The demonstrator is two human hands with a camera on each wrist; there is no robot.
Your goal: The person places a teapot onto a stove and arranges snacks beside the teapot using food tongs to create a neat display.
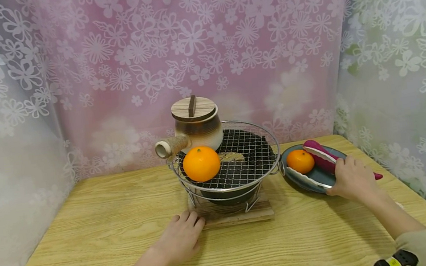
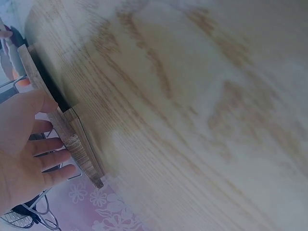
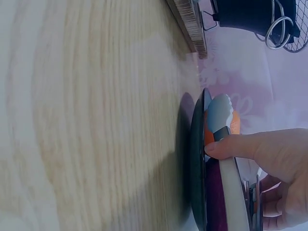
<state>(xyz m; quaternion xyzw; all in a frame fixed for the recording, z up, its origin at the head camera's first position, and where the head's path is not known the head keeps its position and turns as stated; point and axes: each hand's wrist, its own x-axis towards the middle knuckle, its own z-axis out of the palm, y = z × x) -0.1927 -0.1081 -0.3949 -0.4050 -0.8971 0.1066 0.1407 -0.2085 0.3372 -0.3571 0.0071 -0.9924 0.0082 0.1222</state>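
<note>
My right hand (image 1: 354, 179) holds a pair of tongs (image 3: 236, 197), thumb on one arm and fingers on the other. The tongs' pale tips are spread apart over a dark blue-grey plate (image 1: 292, 183), on either side of a small orange fruit (image 1: 300, 161). A long purple vegetable (image 1: 323, 161) lies beside that fruit, partly hidden by the tongs and hand. My left hand (image 1: 180, 240) rests its fingers at the left front corner of a wooden board (image 1: 236, 217); in the left wrist view the fingers (image 2: 55, 159) are fairly straight beside the board's edge.
On the board stands a small grill with a round wire rack (image 1: 249, 164). The rack bears a lidded clay pot (image 1: 202, 127), its handle pointing left, and a larger orange fruit (image 1: 202, 164) in front. Flowered curtains (image 1: 201, 40) enclose the wooden table (image 1: 99, 220) at the back and sides.
</note>
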